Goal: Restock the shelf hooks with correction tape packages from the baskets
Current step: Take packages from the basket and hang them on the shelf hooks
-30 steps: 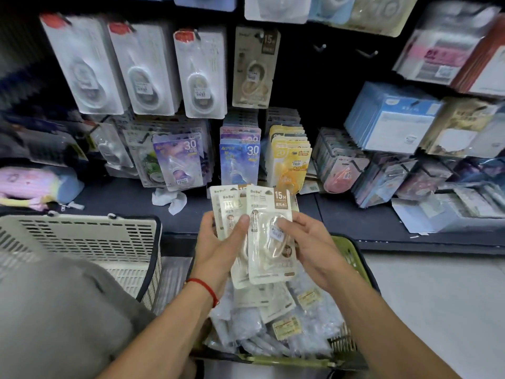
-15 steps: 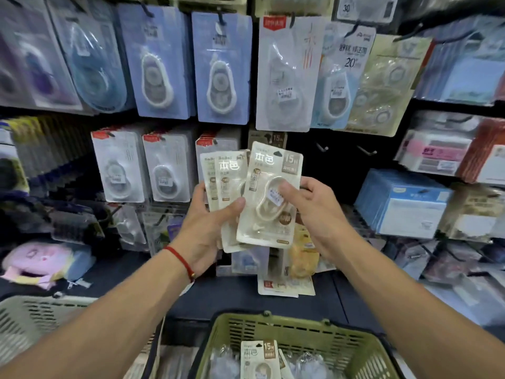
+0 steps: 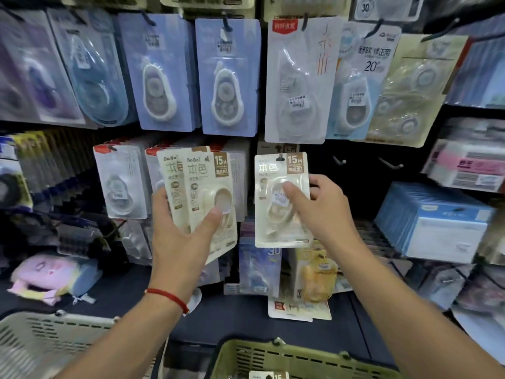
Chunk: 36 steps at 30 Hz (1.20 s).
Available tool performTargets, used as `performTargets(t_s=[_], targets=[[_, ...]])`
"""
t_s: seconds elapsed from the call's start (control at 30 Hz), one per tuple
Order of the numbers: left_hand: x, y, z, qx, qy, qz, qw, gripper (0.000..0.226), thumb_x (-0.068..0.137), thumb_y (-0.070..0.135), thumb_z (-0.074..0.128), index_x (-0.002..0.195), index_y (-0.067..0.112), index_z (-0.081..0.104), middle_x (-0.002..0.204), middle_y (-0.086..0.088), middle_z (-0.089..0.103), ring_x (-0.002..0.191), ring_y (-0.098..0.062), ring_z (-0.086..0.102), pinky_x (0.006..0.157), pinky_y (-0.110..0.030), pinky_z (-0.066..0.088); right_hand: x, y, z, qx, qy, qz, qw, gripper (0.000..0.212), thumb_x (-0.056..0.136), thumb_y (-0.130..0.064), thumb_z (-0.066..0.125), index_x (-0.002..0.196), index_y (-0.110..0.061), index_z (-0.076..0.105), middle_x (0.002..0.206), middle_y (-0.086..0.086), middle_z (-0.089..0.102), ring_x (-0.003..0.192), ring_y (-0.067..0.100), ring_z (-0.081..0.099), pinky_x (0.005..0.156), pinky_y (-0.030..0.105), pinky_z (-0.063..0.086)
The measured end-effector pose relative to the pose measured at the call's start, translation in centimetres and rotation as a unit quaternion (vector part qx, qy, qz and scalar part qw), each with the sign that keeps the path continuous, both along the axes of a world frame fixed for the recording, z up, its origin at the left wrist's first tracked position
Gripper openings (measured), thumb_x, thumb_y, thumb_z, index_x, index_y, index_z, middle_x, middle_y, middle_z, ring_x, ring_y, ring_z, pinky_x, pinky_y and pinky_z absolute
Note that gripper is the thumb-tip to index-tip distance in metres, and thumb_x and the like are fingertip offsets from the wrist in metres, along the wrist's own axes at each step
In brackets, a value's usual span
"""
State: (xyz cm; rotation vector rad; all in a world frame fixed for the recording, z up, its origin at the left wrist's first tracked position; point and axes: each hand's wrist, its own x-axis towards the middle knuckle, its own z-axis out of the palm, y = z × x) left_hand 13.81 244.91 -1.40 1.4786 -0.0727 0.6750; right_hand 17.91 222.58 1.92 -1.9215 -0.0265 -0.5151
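My left hand (image 3: 182, 236) grips a small fan of cream correction tape packages (image 3: 202, 187) in front of the shelf, thumb pressed on the front one. My right hand (image 3: 322, 212) pinches a single cream package (image 3: 281, 170) and holds it up against a shelf hook (image 3: 280, 157), whose tip shows at the package's hang hole. Two bare hooks (image 3: 338, 160) stick out of the dark panel just to the right. The green basket (image 3: 300, 356) sits below with another cream package (image 3: 269, 375) showing at the frame's bottom edge.
Blue and white correction tape cards (image 3: 226, 77) hang in rows above and to the left. A beige basket (image 3: 41, 340) sits at lower left. Blue boxes (image 3: 437, 222) stand on the right, and loose packs and a pink pouch (image 3: 52, 274) lie on the dark ledge.
My right hand pulled one package off the stack and carried it right, up to the hook. My left hand stayed with the remaining packages. The view rose from the basket to the shelf.
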Motion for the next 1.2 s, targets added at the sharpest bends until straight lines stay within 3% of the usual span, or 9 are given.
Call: performTargets(t_s=[0.1,0.23,0.3,0.4,0.53,0.73,0.87,1.0,1.2], targets=[[-0.3,-0.3,0.2,-0.001,0.003,-0.026,1.000,0.069,0.085,0.020,0.086,0.142,0.028,0.048,0.118,0.022,0.073,0.106,0.001,0.072,0.081,-0.012,0.058,-0.3,0.3,0.0,-0.142,-0.027,-0.059,0.988,0.055,0.095,-0.049,0.067,0.140,-0.021,0.051,0.127,-0.003,0.059,0.115,0.019,0.060,0.099,0.044,0.052],[-0.4,-1.3,0.2,-0.040,0.034,-0.080,0.995,0.059,0.074,0.032,0.089,0.120,0.048,0.055,0.115,0.017,0.077,0.103,-0.005,0.076,0.081,-0.036,0.064,-1.3,1.0,0.1,-0.193,-0.046,-0.051,0.979,0.058,0.098,-0.047,0.064,0.147,-0.022,0.045,0.140,-0.001,0.046,0.129,0.017,0.049,0.107,0.040,0.046],[-0.4,-1.7,0.3,-0.060,0.044,-0.096,0.993,0.063,0.068,0.039,0.090,0.120,0.045,0.055,0.114,0.015,0.078,0.102,-0.008,0.077,0.077,-0.040,0.066,-1.5,1.2,0.3,-0.217,-0.055,-0.037,0.974,0.054,0.098,-0.048,0.063,0.145,-0.025,0.049,0.139,-0.004,0.049,0.125,0.013,0.052,0.105,0.038,0.048],[-0.3,-2.3,0.4,-0.073,0.038,-0.105,0.991,0.074,0.065,0.040,0.091,0.128,0.035,0.054,0.116,0.009,0.078,0.106,-0.012,0.076,0.083,-0.033,0.064,-1.9,1.4,0.5,-0.167,0.006,0.076,0.983,0.045,0.088,-0.067,0.063,0.115,-0.031,0.067,0.107,-0.015,0.070,0.096,-0.001,0.066,0.086,0.029,0.055],[-0.2,-2.6,0.2,-0.090,0.037,-0.126,0.987,0.079,0.067,0.035,0.092,0.134,0.026,0.052,0.120,0.002,0.077,0.111,-0.019,0.075,0.091,-0.042,0.060,-2.0,1.1,0.1,-0.099,0.089,0.179,0.975,0.073,0.066,-0.078,0.073,0.118,-0.028,0.059,0.107,-0.003,0.075,0.097,0.013,0.075,0.088,0.044,0.063],[0.3,-1.9,-0.4,-0.061,0.057,-0.121,0.989,0.053,0.086,0.017,0.085,0.127,0.037,0.057,0.120,0.009,0.077,0.110,-0.012,0.074,0.082,-0.029,0.062,-1.5,-1.0,0.5,0.004,0.089,0.181,0.979,0.044,0.089,-0.041,0.081,0.118,-0.021,0.055,0.101,0.002,0.081,0.093,0.019,0.079,0.083,0.045,0.062],[0.5,-1.3,-0.8,-0.054,0.062,-0.098,0.992,0.050,0.089,0.006,0.080,0.115,0.043,0.060,0.113,0.012,0.077,0.100,-0.008,0.076,0.066,-0.020,0.061,-1.1,-2.4,0.2,0.007,0.130,0.153,0.980,0.036,0.094,-0.033,0.077,0.120,-0.024,0.053,0.102,0.002,0.081,0.095,0.021,0.078,0.087,0.049,0.063],[0.4,-1.3,-0.6,-0.041,0.053,-0.085,0.994,0.052,0.089,0.003,0.079,0.115,0.043,0.060,0.112,0.014,0.076,0.100,-0.004,0.075,0.067,-0.014,0.059,-1.1,-2.4,-0.3,0.024,0.129,0.158,0.979,0.043,0.092,-0.039,0.078,0.122,-0.026,0.052,0.104,0.005,0.080,0.095,0.021,0.079,0.089,0.055,0.062],[0.4,-1.4,-0.5,-0.037,0.048,-0.070,0.996,0.048,0.090,0.003,0.076,0.119,0.038,0.059,0.110,0.019,0.075,0.099,-0.001,0.073,0.066,-0.013,0.057,-0.6,-2.3,-0.6,0.045,0.095,0.119,0.987,0.067,0.065,-0.066,0.077,0.119,-0.034,0.056,0.108,0.003,0.078,0.097,0.020,0.077,0.091,0.057,0.061]])
